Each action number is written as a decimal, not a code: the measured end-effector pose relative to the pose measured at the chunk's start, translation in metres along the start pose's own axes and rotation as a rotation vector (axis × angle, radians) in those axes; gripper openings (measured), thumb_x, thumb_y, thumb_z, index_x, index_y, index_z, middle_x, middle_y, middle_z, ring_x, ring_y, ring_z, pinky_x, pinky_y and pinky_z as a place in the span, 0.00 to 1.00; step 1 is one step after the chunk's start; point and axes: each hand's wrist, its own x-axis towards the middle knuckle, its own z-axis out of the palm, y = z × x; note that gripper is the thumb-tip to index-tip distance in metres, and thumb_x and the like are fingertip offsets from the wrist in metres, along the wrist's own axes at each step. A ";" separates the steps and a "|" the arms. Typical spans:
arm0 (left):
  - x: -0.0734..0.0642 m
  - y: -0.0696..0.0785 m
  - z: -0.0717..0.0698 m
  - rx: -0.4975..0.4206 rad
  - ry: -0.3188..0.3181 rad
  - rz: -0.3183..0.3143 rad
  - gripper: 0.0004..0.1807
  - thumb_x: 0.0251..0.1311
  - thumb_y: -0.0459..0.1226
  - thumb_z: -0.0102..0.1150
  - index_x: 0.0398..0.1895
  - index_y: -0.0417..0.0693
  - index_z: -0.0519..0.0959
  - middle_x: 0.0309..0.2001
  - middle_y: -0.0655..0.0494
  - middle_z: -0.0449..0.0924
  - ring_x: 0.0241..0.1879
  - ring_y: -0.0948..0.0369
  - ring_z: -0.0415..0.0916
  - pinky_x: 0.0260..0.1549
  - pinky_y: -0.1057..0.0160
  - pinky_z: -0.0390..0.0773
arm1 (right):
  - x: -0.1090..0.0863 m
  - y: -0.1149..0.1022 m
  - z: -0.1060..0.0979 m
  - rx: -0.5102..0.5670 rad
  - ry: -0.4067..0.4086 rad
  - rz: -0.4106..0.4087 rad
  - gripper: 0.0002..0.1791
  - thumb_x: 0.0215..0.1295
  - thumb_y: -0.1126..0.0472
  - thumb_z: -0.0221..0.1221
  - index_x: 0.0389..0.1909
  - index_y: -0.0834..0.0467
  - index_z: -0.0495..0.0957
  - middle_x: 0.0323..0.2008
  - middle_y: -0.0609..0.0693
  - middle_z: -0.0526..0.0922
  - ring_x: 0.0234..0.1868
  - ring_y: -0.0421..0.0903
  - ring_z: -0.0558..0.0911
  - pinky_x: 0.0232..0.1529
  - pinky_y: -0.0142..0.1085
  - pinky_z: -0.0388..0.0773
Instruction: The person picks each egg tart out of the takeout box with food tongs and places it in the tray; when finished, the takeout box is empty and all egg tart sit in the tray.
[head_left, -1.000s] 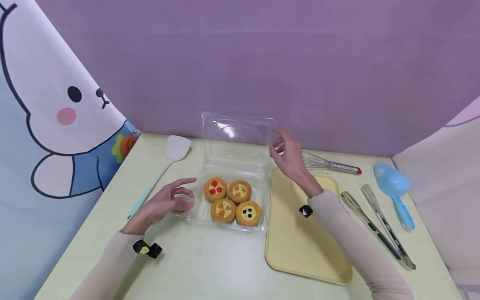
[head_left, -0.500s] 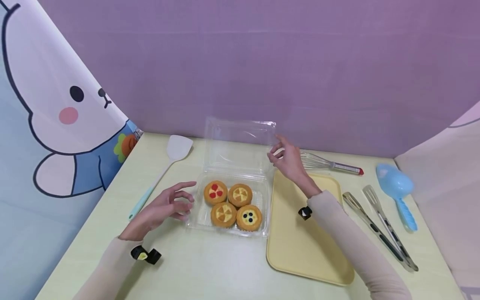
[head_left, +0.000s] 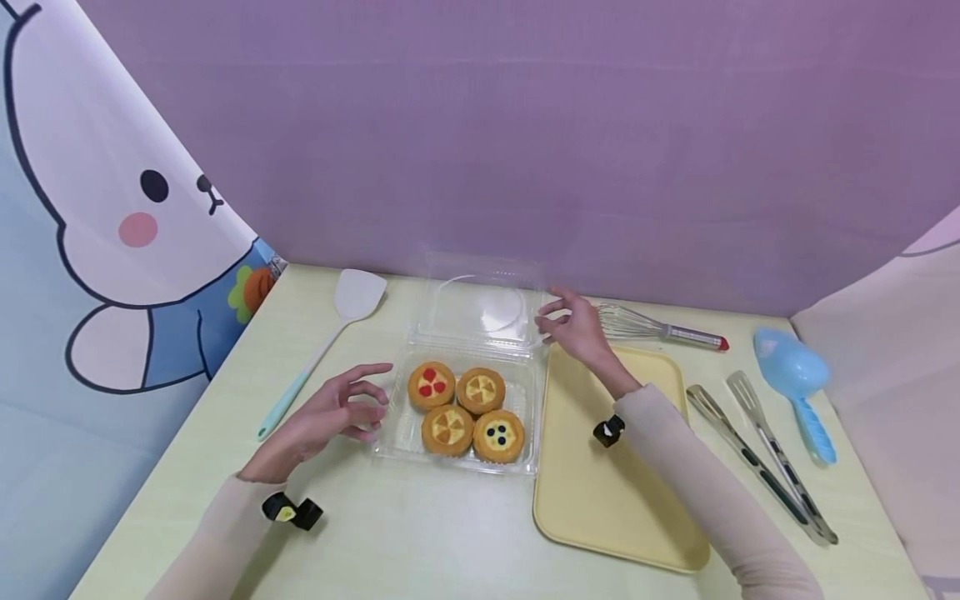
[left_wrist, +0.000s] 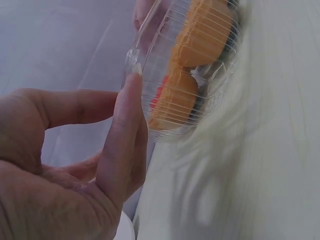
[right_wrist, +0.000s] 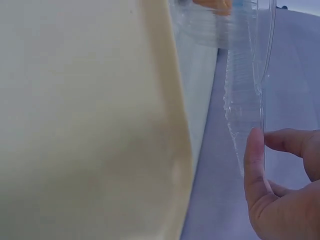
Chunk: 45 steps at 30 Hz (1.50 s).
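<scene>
Right hand pinching the clear lid, left hand loose at the box's edge!
Here's the right hand, thumb and finger closed on the side of the clear lid, which leans back towards the purple backdrop; across from it the left hand, fingers spread, thumb tip at the rim of the clear box. Inside sit four tarts, bunched together! Just right, the yellow tray under the right arm; beyond, whisk, tongs, blue scoop; far left, the spatula.
</scene>
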 end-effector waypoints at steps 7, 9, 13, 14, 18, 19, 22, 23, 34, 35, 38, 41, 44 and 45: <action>0.000 0.000 0.000 -0.004 0.004 0.002 0.41 0.68 0.30 0.60 0.82 0.46 0.56 0.50 0.42 0.74 0.36 0.58 0.81 0.34 0.59 0.91 | 0.000 0.004 0.001 0.172 -0.022 0.140 0.34 0.72 0.68 0.61 0.77 0.65 0.63 0.61 0.70 0.78 0.50 0.59 0.88 0.45 0.40 0.91; 0.001 0.000 -0.001 -0.006 0.005 0.002 0.41 0.68 0.29 0.60 0.82 0.47 0.56 0.50 0.43 0.74 0.36 0.58 0.82 0.34 0.59 0.91 | 0.000 0.007 0.002 0.209 -0.029 0.168 0.33 0.73 0.68 0.60 0.77 0.65 0.63 0.61 0.69 0.78 0.52 0.59 0.87 0.46 0.37 0.90; 0.001 -0.001 -0.001 -0.010 0.004 -0.001 0.40 0.68 0.30 0.60 0.82 0.47 0.56 0.51 0.43 0.74 0.36 0.58 0.82 0.34 0.59 0.91 | 0.001 0.013 0.004 0.266 -0.038 0.217 0.33 0.74 0.69 0.59 0.77 0.65 0.63 0.61 0.66 0.77 0.57 0.62 0.85 0.46 0.32 0.89; 0.001 -0.001 -0.001 -0.011 0.003 -0.002 0.40 0.68 0.30 0.60 0.82 0.48 0.57 0.51 0.43 0.74 0.36 0.58 0.81 0.34 0.59 0.91 | 0.002 0.014 0.005 0.274 -0.039 0.227 0.33 0.74 0.69 0.58 0.77 0.65 0.63 0.61 0.65 0.77 0.57 0.61 0.85 0.45 0.31 0.89; 0.001 -0.003 0.000 -0.017 -0.004 -0.004 0.40 0.68 0.30 0.60 0.81 0.48 0.57 0.52 0.42 0.74 0.37 0.58 0.81 0.34 0.59 0.91 | 0.002 0.018 0.005 0.309 -0.044 0.255 0.33 0.74 0.70 0.58 0.77 0.65 0.63 0.60 0.64 0.77 0.53 0.55 0.87 0.44 0.29 0.89; 0.001 -0.003 0.000 -0.018 -0.004 -0.004 0.40 0.68 0.30 0.60 0.81 0.48 0.57 0.52 0.41 0.74 0.37 0.58 0.81 0.34 0.59 0.91 | 0.001 0.018 0.005 0.311 -0.047 0.255 0.33 0.74 0.70 0.58 0.77 0.65 0.62 0.61 0.64 0.77 0.51 0.52 0.87 0.44 0.29 0.88; 0.001 -0.003 0.000 -0.022 -0.002 0.001 0.40 0.68 0.30 0.60 0.81 0.48 0.57 0.53 0.41 0.73 0.36 0.58 0.81 0.34 0.59 0.91 | -0.001 0.018 0.004 0.314 -0.055 0.249 0.32 0.75 0.69 0.57 0.78 0.65 0.62 0.61 0.64 0.77 0.47 0.47 0.87 0.45 0.30 0.89; 0.001 -0.004 0.000 -0.023 -0.001 0.003 0.40 0.68 0.30 0.60 0.81 0.48 0.56 0.53 0.41 0.73 0.36 0.58 0.81 0.34 0.59 0.91 | -0.002 0.017 0.003 0.308 -0.060 0.245 0.32 0.75 0.69 0.57 0.78 0.65 0.61 0.61 0.64 0.77 0.46 0.45 0.87 0.46 0.30 0.89; 0.005 -0.005 0.000 -0.016 0.000 0.027 0.41 0.66 0.28 0.59 0.82 0.48 0.56 0.54 0.40 0.71 0.34 0.58 0.81 0.30 0.60 0.90 | -0.040 0.014 -0.019 0.126 -0.154 0.165 0.35 0.77 0.63 0.56 0.79 0.65 0.56 0.65 0.72 0.74 0.53 0.60 0.86 0.53 0.47 0.89; 0.006 -0.005 0.000 -0.017 -0.002 0.029 0.41 0.66 0.28 0.58 0.82 0.49 0.56 0.54 0.40 0.71 0.34 0.58 0.81 0.30 0.60 0.90 | -0.046 0.014 -0.024 0.108 -0.158 0.156 0.35 0.78 0.62 0.56 0.79 0.65 0.56 0.65 0.72 0.74 0.54 0.62 0.85 0.52 0.47 0.89; 0.006 -0.006 0.000 -0.019 -0.010 0.037 0.41 0.67 0.28 0.58 0.82 0.49 0.55 0.55 0.39 0.70 0.34 0.58 0.80 0.30 0.60 0.90 | -0.064 0.014 -0.038 0.066 -0.152 0.129 0.35 0.78 0.61 0.57 0.79 0.66 0.57 0.64 0.74 0.74 0.54 0.64 0.85 0.49 0.45 0.90; 0.007 -0.007 -0.001 -0.023 -0.019 0.047 0.41 0.67 0.28 0.57 0.82 0.48 0.55 0.55 0.39 0.70 0.34 0.58 0.80 0.30 0.59 0.90 | -0.083 0.014 -0.054 0.032 -0.132 0.112 0.34 0.77 0.61 0.58 0.78 0.66 0.59 0.63 0.74 0.75 0.50 0.58 0.88 0.45 0.43 0.91; 0.007 -0.007 -0.002 -0.023 -0.024 0.052 0.41 0.67 0.28 0.57 0.82 0.48 0.54 0.56 0.39 0.70 0.34 0.59 0.80 0.30 0.60 0.90 | -0.101 0.017 -0.071 -0.002 -0.097 0.090 0.33 0.77 0.61 0.59 0.77 0.66 0.61 0.62 0.75 0.76 0.45 0.46 0.89 0.42 0.41 0.91; 0.007 -0.007 -0.002 -0.024 -0.025 0.053 0.42 0.67 0.28 0.57 0.82 0.48 0.54 0.56 0.39 0.70 0.34 0.60 0.80 0.30 0.60 0.90 | -0.108 0.018 -0.078 -0.016 -0.086 0.084 0.32 0.77 0.61 0.59 0.76 0.66 0.61 0.61 0.75 0.76 0.44 0.43 0.89 0.41 0.41 0.91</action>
